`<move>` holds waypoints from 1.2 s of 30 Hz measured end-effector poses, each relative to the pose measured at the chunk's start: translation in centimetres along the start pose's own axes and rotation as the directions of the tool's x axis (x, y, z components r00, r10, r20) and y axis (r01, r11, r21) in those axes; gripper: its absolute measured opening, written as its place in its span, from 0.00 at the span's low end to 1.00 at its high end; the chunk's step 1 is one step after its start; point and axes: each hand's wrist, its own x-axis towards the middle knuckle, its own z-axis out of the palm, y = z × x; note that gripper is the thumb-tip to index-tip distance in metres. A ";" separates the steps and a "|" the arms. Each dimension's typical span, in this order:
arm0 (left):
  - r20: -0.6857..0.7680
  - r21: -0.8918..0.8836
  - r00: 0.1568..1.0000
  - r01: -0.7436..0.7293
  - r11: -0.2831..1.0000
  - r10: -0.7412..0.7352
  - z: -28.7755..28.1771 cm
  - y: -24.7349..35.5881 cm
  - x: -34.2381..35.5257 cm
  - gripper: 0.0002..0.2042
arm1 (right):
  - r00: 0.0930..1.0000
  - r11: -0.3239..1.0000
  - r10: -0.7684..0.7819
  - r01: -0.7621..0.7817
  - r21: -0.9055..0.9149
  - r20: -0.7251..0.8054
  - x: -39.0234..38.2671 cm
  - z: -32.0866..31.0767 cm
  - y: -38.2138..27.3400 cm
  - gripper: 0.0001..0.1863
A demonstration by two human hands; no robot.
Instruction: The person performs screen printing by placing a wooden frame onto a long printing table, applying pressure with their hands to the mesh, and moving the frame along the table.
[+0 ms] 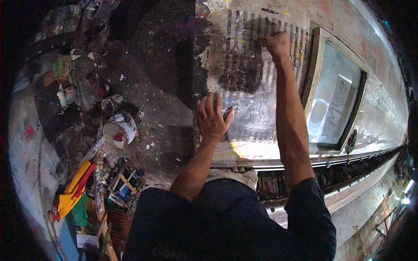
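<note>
Frame (319,56) matt wood; panel (328,100) smooth, glossy; tabletop (257,124) worn, patchily shiny; floor (159,113) rough; yellow cloth (75,189) matt

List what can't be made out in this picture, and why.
All in the head view:
1. Right hand: fingers curl away in shadow, so whether it grips anything is unclear.
2. Left hand: its palm faces down, hidden by the hand itself.
3. Small object by that thumb: too small and partly covered to identify.
4. Items below the table edge: too dim.
5. Upper-left clutter: lost in darkness toward the rim.
</note>
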 end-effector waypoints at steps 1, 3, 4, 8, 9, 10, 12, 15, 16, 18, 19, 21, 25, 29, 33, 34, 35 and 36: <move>0.009 0.032 1.000 0.005 0.999 -0.005 0.0 0.0 0.0 0.34 | 0.991 0.996 -0.044 0.034 0.079 0.128 -0.2 -0.5 -0.2 0.14; 0.020 0.065 1.000 0.009 0.998 -0.011 -0.1 0.0 -0.1 0.34 | 0.972 0.972 -0.159 0.124 0.198 0.171 -1.7 -2.9 -0.2 0.09; 0.012 0.052 1.000 -0.015 0.999 0.015 -0.1 0.0 -0.1 0.35 | 0.945 0.908 -0.256 0.162 0.387 0.205 -2.2 -4.2 -0.3 0.09; 0.038 0.051 0.999 -0.007 0.999 0.005 -0.2 0.1 0.0 0.36 | 0.916 0.738 -0.324 0.089 0.669 0.236 -3.4 -6.3 -1.2 0.15; 0.039 0.050 0.999 -0.008 0.999 0.006 -0.2 0.2 0.1 0.36 | 0.890 0.721 -0.381 0.116 0.684 0.251 -4.2 -5.9 -1.3 0.15; 0.020 0.046 1.000 -0.012 0.999 0.011 -0.2 0.2 0.1 0.35 | 0.948 0.896 -0.311 0.317 0.310 -0.071 -5.1 -4.8 -1.5 0.14; -0.011 0.042 1.000 -0.018 0.999 0.019 -0.2 0.2 0.2 0.35 | 0.679 0.852 -0.522 0.445 -0.277 -0.515 -7.0 -2.9 -1.9 0.12; 0.019 0.092 1.000 -0.011 0.996 0.009 -0.3 0.1 0.1 0.35 | 0.832 0.831 -0.551 0.554 -0.050 0.056 -14.6 0.9 -1.9 0.13; -0.020 0.045 1.000 -0.022 0.999 0.023 -0.3 0.1 0.1 0.35 | 0.723 0.742 -0.623 0.667 -0.068 0.299 -16.3 2.3 -2.1 0.14; -0.090 0.004 0.995 -0.043 0.999 0.043 -0.2 0.1 0.1 0.37 | 0.602 0.627 -0.741 0.779 -0.012 0.298 -16.2 4.3 -2.2 0.15; -0.065 0.007 0.997 -0.029 1.000 0.029 -0.2 0.0 0.1 0.37 | 0.440 0.468 -0.861 0.882 0.055 0.254 -15.5 5.0 -2.2 0.16; -0.018 -0.036 1.000 -0.011 0.999 0.011 -0.2 0.0 0.0 0.36 | 0.480 0.482 -0.865 0.876 -0.024 0.147 -11.6 4.5 -1.9 0.21; -0.123 -0.049 0.992 -0.040 0.998 0.034 -0.3 0.2 0.0 0.36 | 0.636 0.588 -0.772 0.711 -0.385 -0.006 -7.1 2.4 -2.7 0.23; -0.126 -0.019 0.991 -0.044 0.999 0.041 -0.5 0.3 -0.3 0.32 | 0.782 0.830 -0.541 0.555 -0.049 -0.309 -11.8 -1.8 -0.9 0.21; -0.109 -0.030 0.994 -0.013 0.999 0.010 -1.1 0.1 -0.5 0.30 | 0.870 0.913 -0.402 0.403 -0.057 -0.286 -21.4 -10.5 10.2 0.16; -0.091 -0.055 0.996 0.004 0.998 -0.009 -1.1 0.5 -0.4 0.29 | 0.852 0.925 -0.367 0.377 -0.049 -0.373 -23.0 -13.3 14.1 0.16; -0.102 -0.046 0.995 0.005 0.999 -0.009 -0.8 1.5 0.2 0.29 | 0.862 0.957 -0.289 0.267 -0.112 -0.416 -24.1 -16.8 18.5 0.16; -0.131 -0.013 0.986 0.104 0.995 -0.105 -0.3 2.9 1.0 0.26 | 0.878 0.968 -0.224 0.152 -0.197 -0.423 -24.9 -20.9 23.1 0.16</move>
